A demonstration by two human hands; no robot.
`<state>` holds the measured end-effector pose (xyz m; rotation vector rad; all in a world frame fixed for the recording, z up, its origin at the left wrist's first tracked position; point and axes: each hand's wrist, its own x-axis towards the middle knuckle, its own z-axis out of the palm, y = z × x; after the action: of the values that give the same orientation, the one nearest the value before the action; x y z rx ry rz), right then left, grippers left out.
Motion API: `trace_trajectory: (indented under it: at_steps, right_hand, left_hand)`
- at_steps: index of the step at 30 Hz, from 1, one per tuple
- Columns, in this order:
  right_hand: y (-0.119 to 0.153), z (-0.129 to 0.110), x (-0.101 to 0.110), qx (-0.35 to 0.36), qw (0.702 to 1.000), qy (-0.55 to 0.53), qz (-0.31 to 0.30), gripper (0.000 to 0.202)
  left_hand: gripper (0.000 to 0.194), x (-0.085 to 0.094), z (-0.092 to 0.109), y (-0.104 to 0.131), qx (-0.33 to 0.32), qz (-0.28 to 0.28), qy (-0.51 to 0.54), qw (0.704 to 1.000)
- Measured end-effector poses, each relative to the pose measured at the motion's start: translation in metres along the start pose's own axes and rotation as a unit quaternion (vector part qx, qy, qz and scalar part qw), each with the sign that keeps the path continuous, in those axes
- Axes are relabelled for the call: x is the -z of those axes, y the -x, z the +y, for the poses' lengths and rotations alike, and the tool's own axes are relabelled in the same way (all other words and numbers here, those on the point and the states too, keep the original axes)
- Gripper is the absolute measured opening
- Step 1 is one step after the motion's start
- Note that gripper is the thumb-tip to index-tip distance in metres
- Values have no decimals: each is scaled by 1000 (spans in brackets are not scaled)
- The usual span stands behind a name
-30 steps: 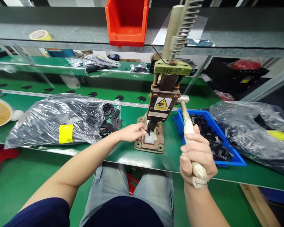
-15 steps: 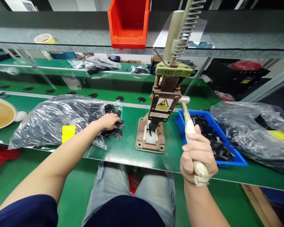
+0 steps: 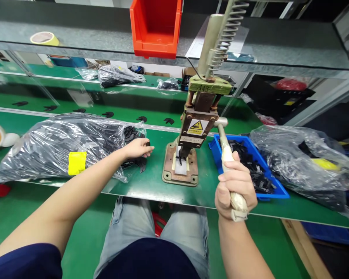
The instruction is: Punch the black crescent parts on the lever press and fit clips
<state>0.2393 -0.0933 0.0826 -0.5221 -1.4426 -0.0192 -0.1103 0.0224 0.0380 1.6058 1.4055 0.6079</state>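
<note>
My left hand (image 3: 137, 148) is closed in a pinch on a small black curved part (image 3: 147, 143), mostly hidden by the fingers. Just behind it, loose black curved parts (image 3: 130, 133) spill from the mouth of a clear plastic bag (image 3: 61, 143). My right hand (image 3: 235, 184) is wrapped round the taped lever handle (image 3: 227, 155) of a hand press (image 3: 198, 124). Under the press head, a dark curved piece (image 3: 180, 159) shows against the light plate (image 3: 180, 168) on the base.
Right of the press stands a blue bin (image 3: 279, 192) of black parts, with another plastic bag (image 3: 305, 155) beyond. Curved parts (image 3: 141, 119) lie spaced in a row behind. A shelf (image 3: 90, 46) overhead carries an orange bin (image 3: 155, 50) and a tape roll (image 3: 45, 38).
My left hand has lifted slightly and moved away from the pile, with a black part now in its fingers. My right hand stays on the lever. The view has shifted a little.
</note>
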Motion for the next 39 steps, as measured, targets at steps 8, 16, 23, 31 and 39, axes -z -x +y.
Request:
trace_trajectory:
  at_steps: [8, 16, 23, 31, 39]
  right_hand:
    - [-2, -7, 0, -3, 1000, 19, -19, 15]
    - [-2, -7, -1, -6, 1000, 22, -13, 16]
    - [-1, -6, -2, -8, 1000, 20, -7, 17]
    - [-1, -7, -4, -15, 1000, 12, 2, 15]
    - [1, -4, -1, -12, 1000, 24, -10, 12]
  left_hand:
    - [45, -69, 20, -7, 40, 14, 269, 962]
    - [33, -101, 36, -17, 55, 21, 305, 951]
    - [37, -95, 34, -16, 55, 11, 300, 952]
    - [37, -97, 35, -24, 38, -12, 268, 962]
    - [43, -91, 32, -28, 18, -82, 276, 957]
